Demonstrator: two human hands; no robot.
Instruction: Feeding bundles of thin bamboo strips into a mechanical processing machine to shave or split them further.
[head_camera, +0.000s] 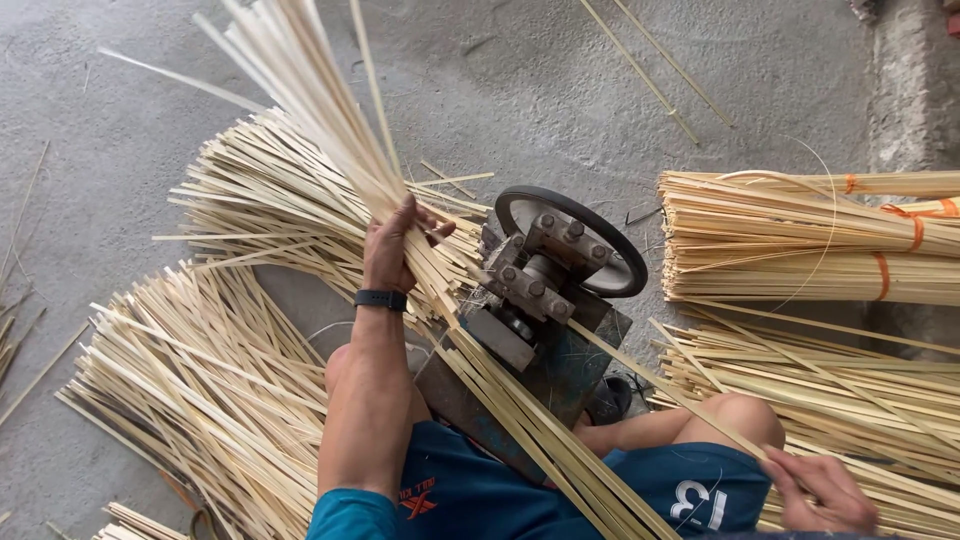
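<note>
Head view, downward: left hand clenched round a thick sheaf of bamboo strips, lifted and fanned away over the floor, lower ends slanting past a small metal machine with a black wheel, apparently kept handy for feeding. Right hand pinched on a single strip drawn out of the machine across the knee. Tied bundles stacked aside, right; loose strips heaped left.

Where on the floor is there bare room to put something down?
Bare concrete floor lies upper left, beyond the loose strip pile, and at top centre behind the wheel machine. It is crowded by the tied bundles at right and around the left hand gripping strips.
</note>
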